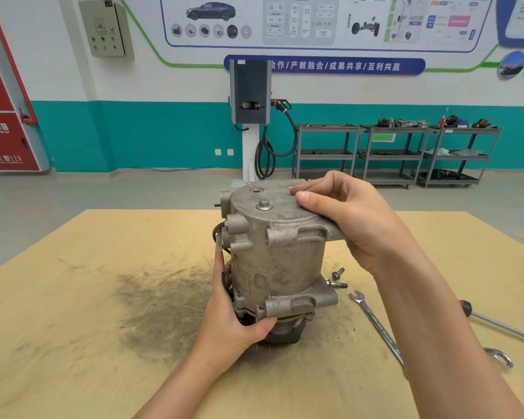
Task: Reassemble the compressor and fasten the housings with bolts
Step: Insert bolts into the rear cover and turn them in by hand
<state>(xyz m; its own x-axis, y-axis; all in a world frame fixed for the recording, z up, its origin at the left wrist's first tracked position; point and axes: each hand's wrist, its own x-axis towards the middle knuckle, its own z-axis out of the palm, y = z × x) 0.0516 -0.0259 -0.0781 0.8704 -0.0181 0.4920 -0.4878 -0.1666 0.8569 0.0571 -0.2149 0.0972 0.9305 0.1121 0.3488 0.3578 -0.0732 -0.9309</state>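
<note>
The compressor [277, 261] stands upright mid-worktop [73, 297], pulley down. The left hand [233, 316] grasps its base to steady it — the right hand [345, 216] clasps the top housing [273, 204], likely seating it. Two bolts [338, 279] wait behind, toward the right edge.

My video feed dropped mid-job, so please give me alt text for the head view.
A grey compressor stands upright on a wooden table; the left hand grips its lower end and the right hand holds its top cover. Two loose bolts, a spanner and a screwdriver lie to its right.
</note>
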